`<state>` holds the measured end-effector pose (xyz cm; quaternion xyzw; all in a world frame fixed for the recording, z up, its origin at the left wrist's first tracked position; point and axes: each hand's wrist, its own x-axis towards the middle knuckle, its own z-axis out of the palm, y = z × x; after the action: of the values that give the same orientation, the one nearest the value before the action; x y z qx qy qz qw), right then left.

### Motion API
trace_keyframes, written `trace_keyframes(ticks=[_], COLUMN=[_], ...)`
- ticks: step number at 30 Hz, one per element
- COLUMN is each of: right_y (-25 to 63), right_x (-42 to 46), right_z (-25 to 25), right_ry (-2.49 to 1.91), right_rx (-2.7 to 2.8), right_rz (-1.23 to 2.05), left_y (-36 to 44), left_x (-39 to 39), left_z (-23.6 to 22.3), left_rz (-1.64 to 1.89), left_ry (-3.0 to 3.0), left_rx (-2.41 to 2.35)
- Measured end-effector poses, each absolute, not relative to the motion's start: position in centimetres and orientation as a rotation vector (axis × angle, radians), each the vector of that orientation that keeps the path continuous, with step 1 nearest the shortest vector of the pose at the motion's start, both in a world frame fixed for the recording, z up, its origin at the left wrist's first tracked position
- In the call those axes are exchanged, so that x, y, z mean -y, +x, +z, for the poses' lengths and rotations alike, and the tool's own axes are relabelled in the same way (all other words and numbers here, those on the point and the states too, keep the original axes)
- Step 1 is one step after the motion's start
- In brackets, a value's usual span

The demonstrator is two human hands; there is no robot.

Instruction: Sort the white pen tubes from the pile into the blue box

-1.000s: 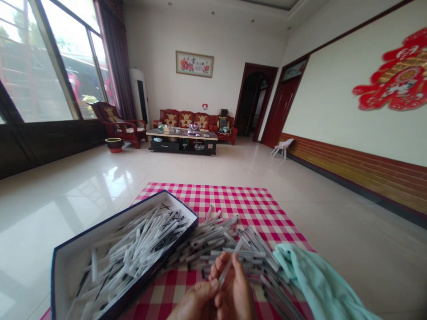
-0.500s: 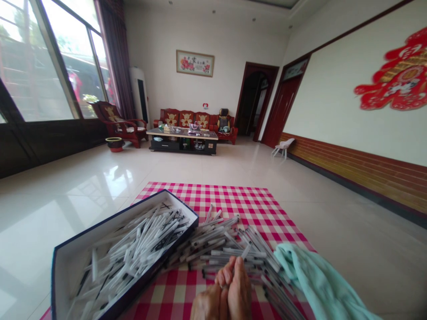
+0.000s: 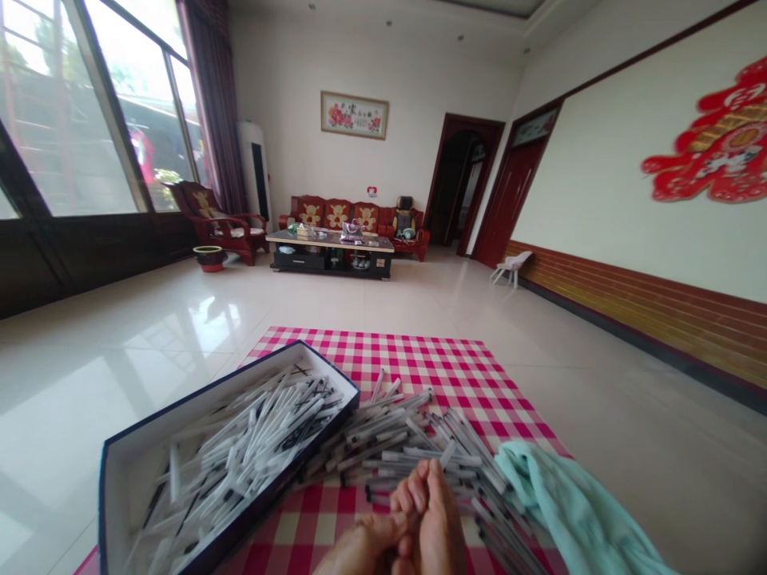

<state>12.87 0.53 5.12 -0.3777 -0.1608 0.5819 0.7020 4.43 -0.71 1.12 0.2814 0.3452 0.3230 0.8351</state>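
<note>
My right hand (image 3: 440, 511) is curled around a pen (image 3: 447, 454), its end poking past my thumb; whether my left hand (image 3: 368, 541), pressed against it, grips too, I can't tell. Beyond, loose pens (image 3: 383, 426) lie on the tabletop (image 3: 447, 361) between box (image 3: 331, 378) and towel (image 3: 566, 499).

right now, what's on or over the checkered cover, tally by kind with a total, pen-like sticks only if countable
Open box: 1
Green cloth: 1
Left hand and right hand: 2
Pen-like sticks: too many overlap to count
Total: 4, without the sticks
</note>
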Motion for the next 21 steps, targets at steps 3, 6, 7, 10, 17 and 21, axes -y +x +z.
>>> trace_keyframes(ticks=[3,6,7,10,17,21], right_y=[12.9,13.3,13.7,15.9,18.6,16.3], right_x=[-0.3,-0.6,-0.9,-2.3,-2.8,-1.2], right_z=[6.4,6.4,6.3,6.1,7.5,6.5], right_ry=[-0.778,-0.739,-0.735,-0.720,-0.674,-0.730], right_rx=[0.275,0.272,0.288,0.295,0.445,0.447], right_rz=[1.357,1.395,1.384,1.237,1.216,1.278], left_y=[4.9,5.6,5.6,4.5,2.0,2.6], left_x=[0.9,0.8,0.8,1.1,1.7,1.3], left_z=[2.0,2.5,2.5,2.5,4.4,6.1], left_rz=[0.685,0.739,0.746,0.863,1.164,1.105], left_ry=[0.425,0.620,0.700,0.937,1.594,1.714], left_rx=[-0.603,-0.654,-0.685,-0.864,-1.355,-1.340])
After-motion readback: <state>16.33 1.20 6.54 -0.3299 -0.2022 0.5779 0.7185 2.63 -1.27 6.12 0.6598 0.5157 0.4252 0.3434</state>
